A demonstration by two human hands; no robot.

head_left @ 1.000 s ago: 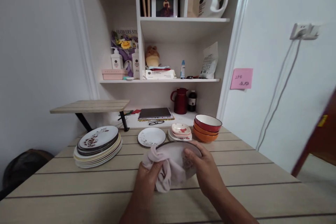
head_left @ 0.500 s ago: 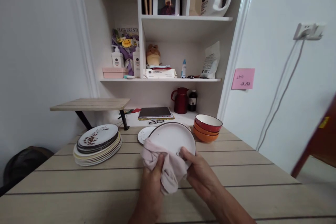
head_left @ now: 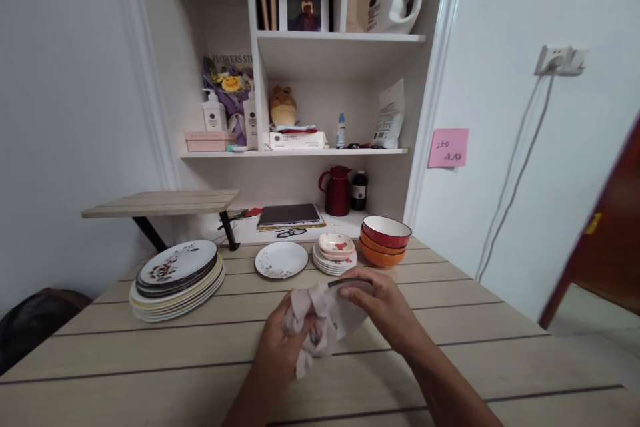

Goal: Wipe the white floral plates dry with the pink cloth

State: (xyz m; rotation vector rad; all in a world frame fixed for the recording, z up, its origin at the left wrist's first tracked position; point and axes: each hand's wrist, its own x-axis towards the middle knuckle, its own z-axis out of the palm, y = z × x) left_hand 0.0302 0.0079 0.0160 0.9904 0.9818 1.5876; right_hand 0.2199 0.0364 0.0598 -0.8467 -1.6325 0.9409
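Over the near middle of the wooden table (head_left: 450, 340), my left hand (head_left: 277, 347) is closed on a crumpled pale pink cloth (head_left: 313, 323), pressing it against a white plate with a dark rim (head_left: 350, 310). My right hand (head_left: 383, 307) grips that plate by its far edge, fingers curled over the rim. The plate is tipped nearly flat, and the cloth and both hands hide most of it.
A tall stack of large plates (head_left: 175, 278) sits at the left. Behind my hands lie a single white plate (head_left: 281, 259), a pile of small dishes (head_left: 334, 253) and stacked red and orange bowls (head_left: 384, 240). A shelf unit (head_left: 325, 40) stands against the wall.
The plate stood upright facing me half a second ago; it has been tipped down nearly flat. The cloth has bunched up more in my left hand. The view shifted slightly.
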